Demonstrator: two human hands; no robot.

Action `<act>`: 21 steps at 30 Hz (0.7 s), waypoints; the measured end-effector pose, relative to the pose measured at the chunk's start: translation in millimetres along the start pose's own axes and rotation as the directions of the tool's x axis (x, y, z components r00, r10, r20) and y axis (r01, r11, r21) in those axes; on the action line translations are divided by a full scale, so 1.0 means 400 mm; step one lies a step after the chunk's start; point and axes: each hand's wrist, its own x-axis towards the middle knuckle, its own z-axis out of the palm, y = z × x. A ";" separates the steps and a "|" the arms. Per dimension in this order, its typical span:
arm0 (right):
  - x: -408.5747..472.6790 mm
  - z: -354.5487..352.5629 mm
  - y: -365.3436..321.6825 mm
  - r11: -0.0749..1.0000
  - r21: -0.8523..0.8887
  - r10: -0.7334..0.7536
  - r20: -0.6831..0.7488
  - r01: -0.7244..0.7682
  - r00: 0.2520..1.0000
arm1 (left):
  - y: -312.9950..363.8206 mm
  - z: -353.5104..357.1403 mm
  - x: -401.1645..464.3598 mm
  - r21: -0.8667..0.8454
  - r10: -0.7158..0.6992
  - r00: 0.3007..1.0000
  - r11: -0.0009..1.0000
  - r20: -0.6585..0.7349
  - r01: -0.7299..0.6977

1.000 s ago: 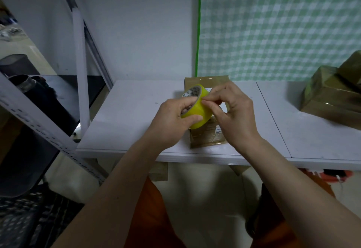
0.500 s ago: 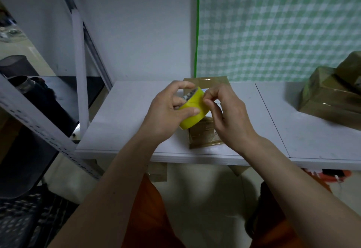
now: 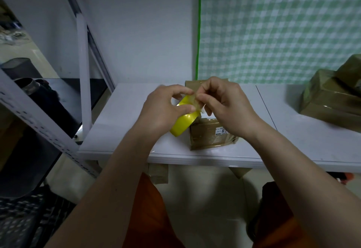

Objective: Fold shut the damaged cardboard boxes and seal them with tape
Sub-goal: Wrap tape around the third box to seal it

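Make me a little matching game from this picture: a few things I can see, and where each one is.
Things:
1. tape roll
2. small box
3. stack of boxes
4. checked cloth

Places:
A. far right of the table
B. gripped in the left hand
C. hanging on the wall
D. on the table under the right hand

Pairs: 1-B, 2-D, 3-A, 4-C
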 end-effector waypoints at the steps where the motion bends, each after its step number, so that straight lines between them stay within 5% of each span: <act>1: 0.001 -0.001 -0.003 1.000 -0.016 0.000 0.015 0.000 1.000 | 0.006 -0.005 -0.002 0.061 0.028 0.999 0.998 -0.020 -0.027; 3: 0.003 -0.003 -0.010 1.000 -0.024 -0.006 0.027 0.007 1.000 | 0.023 -0.007 -0.006 0.081 0.170 0.985 0.982 -0.019 -0.168; 5: 0.003 -0.007 -0.017 0.999 -0.041 -0.019 0.012 0.020 1.000 | 0.033 0.002 -0.011 -0.094 0.258 0.966 0.963 0.033 -0.254; 8: 0.001 -0.019 -0.028 0.988 -0.128 -0.092 -0.023 0.089 0.995 | 0.039 0.014 -0.011 -0.271 0.162 0.987 0.950 0.008 -0.154; 12: -0.010 -0.020 -0.019 0.945 -0.265 -0.193 0.020 0.191 0.981 | 0.028 0.028 -0.008 -0.267 0.074 0.997 0.961 0.005 -0.070; 14: -0.017 -0.025 -0.013 0.956 -0.234 -0.202 -0.098 0.174 0.975 | 0.020 0.038 -0.012 -0.255 0.044 0.999 0.966 -0.017 -0.047; 18: -0.035 -0.043 0.001 0.999 0.048 0.016 -0.410 0.004 0.912 | -0.004 0.050 -0.021 -0.345 -0.019 0.990 0.938 -0.141 -0.031; 21: -0.064 -0.020 0.024 0.975 0.142 0.207 -0.287 -0.173 0.935 | -0.006 0.058 -0.021 -0.471 -0.082 0.976 0.882 -0.203 -0.024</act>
